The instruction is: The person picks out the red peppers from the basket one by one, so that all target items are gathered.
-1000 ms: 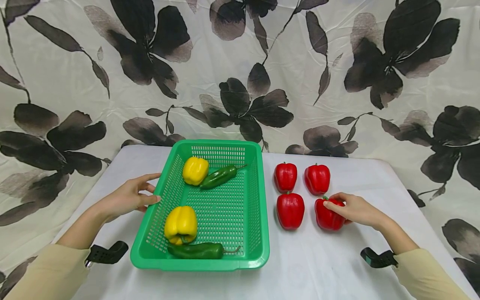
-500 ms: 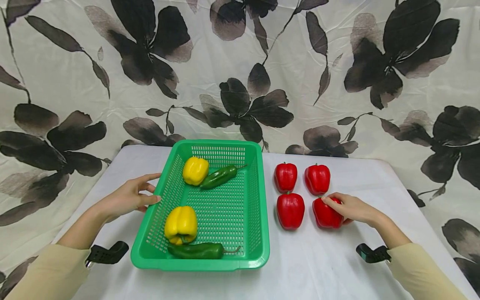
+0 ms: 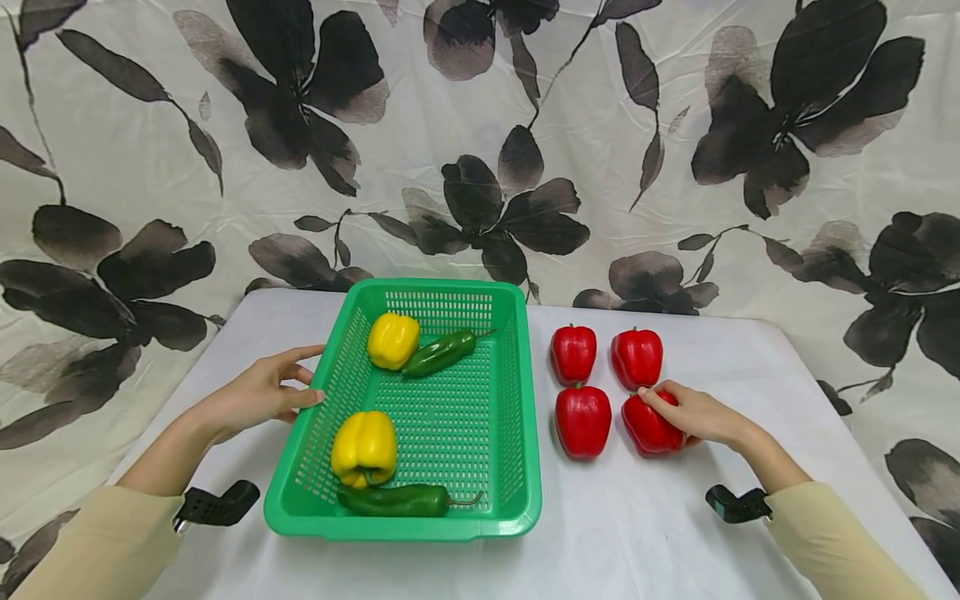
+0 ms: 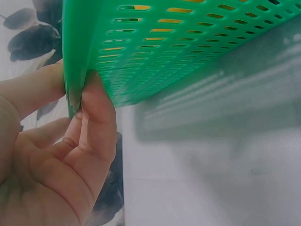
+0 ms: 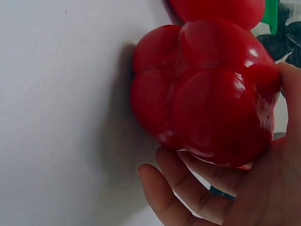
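Note:
My left hand (image 3: 258, 396) pinches the left rim of a green plastic basket (image 3: 531, 433); in the left wrist view, fingers (image 4: 99, 117) curl under that rim. Inside the basket lie two yellow bell peppers, one at the back (image 3: 393, 341) and one in front (image 3: 365, 448), and two long green peppers, one behind (image 3: 441, 353) and one near the front wall (image 3: 397, 501). On the right, my right hand (image 3: 705, 415) grips a red bell pepper (image 3: 649, 425), thumb on top and fingers on its right side. The right wrist view shows this pepper (image 5: 207, 94) low over the cloth, its underside lobes visible.
Three other red bell peppers stand right of the basket: back left (image 3: 573, 355), back right (image 3: 637, 358) and front left (image 3: 583, 422). A white cloth (image 3: 600, 533) covers the table. Behind it hangs a floral curtain (image 3: 420, 117).
My right hand has shifted the red bell pepper slightly left, closer to the front-left one, tilting it a little. My left hand keeps its hold on the basket rim.

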Demonstrator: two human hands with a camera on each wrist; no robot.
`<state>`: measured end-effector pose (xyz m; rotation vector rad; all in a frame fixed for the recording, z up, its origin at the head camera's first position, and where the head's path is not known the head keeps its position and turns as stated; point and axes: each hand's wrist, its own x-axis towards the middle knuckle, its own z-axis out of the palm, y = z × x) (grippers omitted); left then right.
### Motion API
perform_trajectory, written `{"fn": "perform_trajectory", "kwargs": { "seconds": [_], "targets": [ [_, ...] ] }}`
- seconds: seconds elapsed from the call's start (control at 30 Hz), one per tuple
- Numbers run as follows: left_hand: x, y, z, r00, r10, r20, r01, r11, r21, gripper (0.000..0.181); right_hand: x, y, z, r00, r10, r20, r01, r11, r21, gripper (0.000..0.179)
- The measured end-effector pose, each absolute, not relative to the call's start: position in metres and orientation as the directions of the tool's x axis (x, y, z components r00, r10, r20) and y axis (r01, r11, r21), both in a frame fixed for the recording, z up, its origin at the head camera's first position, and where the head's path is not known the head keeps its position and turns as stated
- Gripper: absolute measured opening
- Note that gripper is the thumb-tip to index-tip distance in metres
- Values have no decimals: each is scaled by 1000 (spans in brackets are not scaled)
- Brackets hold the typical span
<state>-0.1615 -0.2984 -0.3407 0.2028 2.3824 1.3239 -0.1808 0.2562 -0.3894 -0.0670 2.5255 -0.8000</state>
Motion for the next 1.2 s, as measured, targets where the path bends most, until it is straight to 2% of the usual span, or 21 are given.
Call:
{"fn": "perform_trajectory", "kwargs": {
  "seconds": [0.27, 0.63, 1.2],
  "targets": [
    [-161, -298, -340, -906, 319, -277, -65, 542, 838, 81, -178, 258, -390, -859, -198, -471, 152, 781, -606, 69],
    [-160, -298, -339, -909, 310, -280, -70, 548, 834, 81, -170, 270, -384, -819, -311, -483, 177, 663, -728, 67],
    [-162, -297, -339, -907, 309, -285, -70, 558, 827, 80, -171, 277, -387, -810, -329, -485, 189, 637, -747, 69]
  ]
}}
